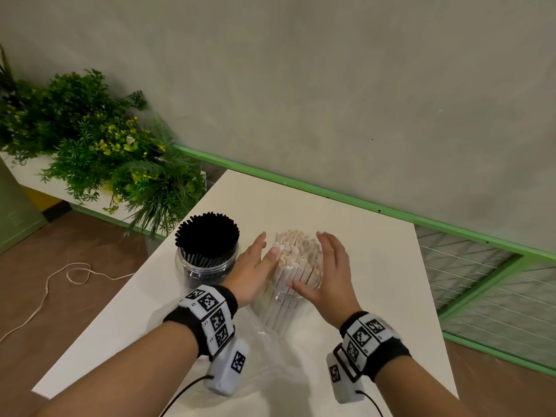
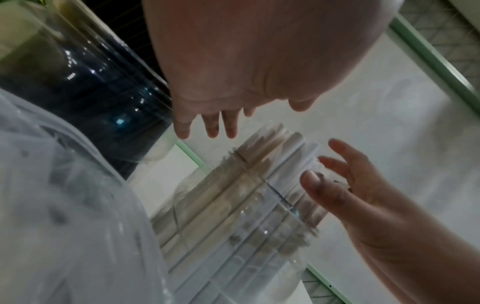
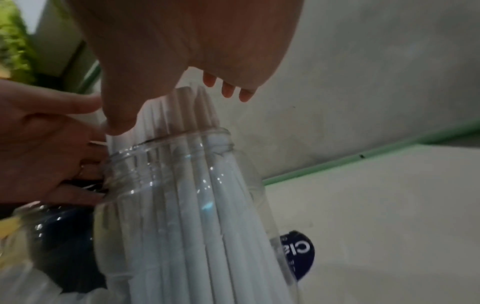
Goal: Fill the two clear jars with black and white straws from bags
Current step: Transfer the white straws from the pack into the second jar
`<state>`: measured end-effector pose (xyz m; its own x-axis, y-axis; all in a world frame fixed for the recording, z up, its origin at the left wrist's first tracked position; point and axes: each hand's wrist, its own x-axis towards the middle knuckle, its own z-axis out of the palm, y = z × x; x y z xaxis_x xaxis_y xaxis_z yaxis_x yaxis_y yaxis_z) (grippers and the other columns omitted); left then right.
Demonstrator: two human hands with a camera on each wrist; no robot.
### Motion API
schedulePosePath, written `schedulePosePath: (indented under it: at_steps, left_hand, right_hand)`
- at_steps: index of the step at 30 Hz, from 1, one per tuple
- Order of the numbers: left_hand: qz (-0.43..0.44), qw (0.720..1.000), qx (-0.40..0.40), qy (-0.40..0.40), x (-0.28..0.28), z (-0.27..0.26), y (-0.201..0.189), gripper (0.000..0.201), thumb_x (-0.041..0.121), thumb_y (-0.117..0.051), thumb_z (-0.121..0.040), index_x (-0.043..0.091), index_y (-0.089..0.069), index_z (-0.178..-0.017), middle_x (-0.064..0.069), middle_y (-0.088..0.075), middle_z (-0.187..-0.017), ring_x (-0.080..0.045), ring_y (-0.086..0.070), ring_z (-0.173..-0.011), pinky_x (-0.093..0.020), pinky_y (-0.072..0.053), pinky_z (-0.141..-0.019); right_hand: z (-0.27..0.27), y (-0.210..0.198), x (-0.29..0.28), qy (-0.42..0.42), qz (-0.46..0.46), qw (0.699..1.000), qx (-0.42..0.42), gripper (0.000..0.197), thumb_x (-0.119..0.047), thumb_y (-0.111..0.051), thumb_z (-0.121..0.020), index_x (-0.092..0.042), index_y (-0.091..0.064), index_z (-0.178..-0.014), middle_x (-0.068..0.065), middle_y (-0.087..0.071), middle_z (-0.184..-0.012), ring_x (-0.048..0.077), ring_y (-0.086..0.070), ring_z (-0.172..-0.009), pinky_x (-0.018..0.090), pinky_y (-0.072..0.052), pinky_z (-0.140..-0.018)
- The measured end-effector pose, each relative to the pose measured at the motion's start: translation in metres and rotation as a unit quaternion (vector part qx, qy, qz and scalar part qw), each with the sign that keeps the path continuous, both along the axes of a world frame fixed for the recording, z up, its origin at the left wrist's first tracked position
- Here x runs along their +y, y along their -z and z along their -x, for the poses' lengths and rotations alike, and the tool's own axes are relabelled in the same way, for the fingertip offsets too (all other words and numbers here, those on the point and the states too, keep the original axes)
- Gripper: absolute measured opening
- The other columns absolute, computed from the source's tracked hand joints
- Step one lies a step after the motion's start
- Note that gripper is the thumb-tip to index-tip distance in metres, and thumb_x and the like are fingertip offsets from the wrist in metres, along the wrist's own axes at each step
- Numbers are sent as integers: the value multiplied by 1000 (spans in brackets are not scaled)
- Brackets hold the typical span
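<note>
Flanking white straws point(image 1: 296, 257), two hands, two jars, both full

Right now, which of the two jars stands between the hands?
The jar of white straws, flanked by the left hand and right hand; the jar of black straws stands apart.

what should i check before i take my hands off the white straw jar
1. White straws seated in their jar: ok, bundle stands upright, tops above the rim.
2. Left hand free of straws: ok, fingers straight, thumb touching the bundle's side.
3. Right hand free: ok, open palm beside the bundle, gripping nothing.
4. Black straws filled in their jar: ok, packed full, standing left of the white one.
5. Jars apart: cannot tell, left hand covers the gap.
6. Empty bag clear of the jars: not ok, clear plastic lies close in front.
</note>
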<state>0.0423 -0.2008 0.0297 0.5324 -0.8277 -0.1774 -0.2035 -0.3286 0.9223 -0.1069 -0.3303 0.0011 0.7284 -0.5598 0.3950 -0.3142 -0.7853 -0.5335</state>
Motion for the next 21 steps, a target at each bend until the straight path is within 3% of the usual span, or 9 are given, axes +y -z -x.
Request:
schedulePosePath:
  at_steps: [3,7,9,12,16,18,21]
  left_hand:
    - [-10,1000,14,16,5,4,-1,86,76,-26,-80,32,-10,-152,7,-26,-156,-14,-21,-144,-40,-17,-119]
    - [1,1000,26,4,16,9,-3,86,72,-29,-78,31,-12,-153,8,-25,-156,-11,-23,-143,-35,-17,-118]
    - [10,1000,20,-3,24,10,-3,84,69,-31,-80,30,-15,-152,7,-25,-156,-9,-23,-143,-33,-17,-118]
    - [14,1000,7,-8,38,9,-4,68,57,-37,-92,28,-21,-151,6,-28,-155,-7,-25,-141,-26,-18,-115]
    - [23,1000,7,5,64,6,-13,49,36,-44,-99,21,-37,-145,5,-41,-147,-2,-38,-127,-18,-28,-101]
    - [29,999,-8,10,83,1,-18,39,27,-49,-98,20,-48,-137,5,-52,-138,-1,-49,-119,-11,-35,-94]
    - [42,997,-58,-24,115,-13,-21,26,23,-55,-96,24,-61,-121,9,-65,-117,2,-58,-105,-7,-42,-84]
  right_hand:
    - [-7,-7,-2,-46,47,993,94,93,-70,-55,-77,-24,-20,-151,-1,-17,-158,18,-19,-144,45,-26,-116]
    - [-15,-17,0,-58,132,985,92,88,-64,-55,-81,-26,-18,-151,1,-15,-160,24,-16,-145,40,-19,-116]
    - [-21,-23,1,-81,154,976,133,83,-61,-55,-84,-30,-17,-151,-1,-15,-160,25,-13,-147,45,-21,-117]
    - [-30,-28,3,-91,190,962,172,73,-57,-51,-90,-32,-18,-150,-1,-11,-161,26,-12,-147,46,-20,-117]
    - [-40,-36,8,-74,186,950,238,69,-54,-48,-93,-30,-19,-151,-2,-11,-161,24,-7,-148,49,-17,-117]
    - [-41,-44,15,-64,180,958,216,67,-51,-50,-93,-29,-23,-150,0,-15,-160,26,-10,-148,46,-14,-118]
    - [-33,-52,38,-96,179,977,72,52,-41,-53,-92,-22,-44,-140,5,-42,-145,28,-38,-132,39,-32,-106]
